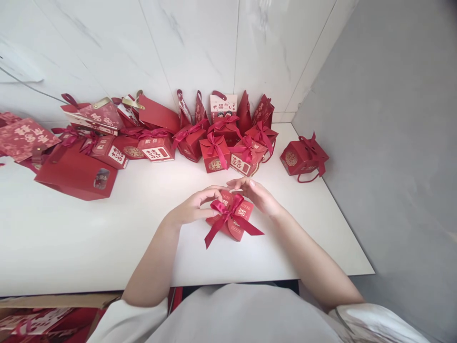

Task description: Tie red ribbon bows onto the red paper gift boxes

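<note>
A small red gift box (233, 224) with a dark red ribbon bow (228, 209) lies on the white table (89, 228) in front of me. My left hand (196, 206) curls over its left side, fingertips touching the box's top near the bow. At the box's far right corner, my right hand (255, 194) rests with its fingers bent and touching the top edge. Both hands hold the box between them.
Several red gift boxes with ribbon bows (214, 152) and red paper bags (76, 174) stand along the marble wall at the back. One red box (303, 157) sits alone near the table's right edge. A grey wall closes the right side. A cardboard box (43, 314) sits below left.
</note>
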`<action>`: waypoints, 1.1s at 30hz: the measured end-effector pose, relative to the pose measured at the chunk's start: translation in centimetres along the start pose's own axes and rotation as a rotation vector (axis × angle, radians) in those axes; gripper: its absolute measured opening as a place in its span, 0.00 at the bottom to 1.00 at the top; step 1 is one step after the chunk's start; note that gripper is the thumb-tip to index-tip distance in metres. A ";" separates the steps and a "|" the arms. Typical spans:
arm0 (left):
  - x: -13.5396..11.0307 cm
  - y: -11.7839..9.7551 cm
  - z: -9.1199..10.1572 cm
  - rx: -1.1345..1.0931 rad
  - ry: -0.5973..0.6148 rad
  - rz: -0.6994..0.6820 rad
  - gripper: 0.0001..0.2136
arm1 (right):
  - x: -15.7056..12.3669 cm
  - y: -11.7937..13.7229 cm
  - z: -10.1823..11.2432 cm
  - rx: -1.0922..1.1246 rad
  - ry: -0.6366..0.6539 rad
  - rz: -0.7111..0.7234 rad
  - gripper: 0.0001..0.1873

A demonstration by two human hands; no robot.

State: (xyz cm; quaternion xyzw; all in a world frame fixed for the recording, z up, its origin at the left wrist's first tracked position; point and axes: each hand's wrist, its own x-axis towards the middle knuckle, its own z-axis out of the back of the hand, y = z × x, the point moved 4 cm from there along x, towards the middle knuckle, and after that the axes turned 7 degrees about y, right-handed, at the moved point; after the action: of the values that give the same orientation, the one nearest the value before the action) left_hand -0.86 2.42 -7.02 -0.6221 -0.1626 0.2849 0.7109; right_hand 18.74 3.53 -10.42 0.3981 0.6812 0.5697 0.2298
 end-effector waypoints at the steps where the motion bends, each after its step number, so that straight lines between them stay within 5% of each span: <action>1: 0.0 0.0 0.2 0.006 -0.021 -0.013 0.05 | -0.2 0.3 0.2 -0.028 0.018 0.000 0.22; 4: -0.2 -0.1 0.7 -0.004 -0.074 -0.030 0.03 | -0.8 1.3 0.3 -0.112 0.125 -0.009 0.20; 8: -0.8 -0.4 1.2 -0.010 -0.060 -0.042 0.02 | -1.5 1.7 0.4 -0.196 0.315 -0.080 0.32; 12: -1.6 0.3 1.7 0.164 0.047 0.000 0.31 | -1.8 0.9 0.6 -0.173 0.404 -0.270 0.33; 15: -1.5 1.6 1.6 0.257 0.102 0.061 0.51 | -1.4 0.3 1.0 -0.155 0.294 -0.266 0.28; 21: 0.7 3.0 0.8 0.291 -0.060 0.009 0.40 | -0.7 -0.5 2.5 -0.188 -0.167 -0.124 0.21; 27: 0.8 2.1 1.8 0.315 -0.300 -0.236 0.43 | -1.0 1.5 1.7 -0.230 -0.039 0.132 0.35; 33: 0.4 1.3 2.0 0.369 -0.411 -0.336 0.46 | -0.7 0.4 1.0 -0.147 -0.014 0.106 0.43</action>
State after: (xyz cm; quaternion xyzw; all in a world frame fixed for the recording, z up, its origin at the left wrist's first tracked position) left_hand -1.98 4.28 -8.01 -0.3769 -0.3487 0.3080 0.8009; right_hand 20.06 3.55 -10.37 0.4197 0.6137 0.6269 0.2327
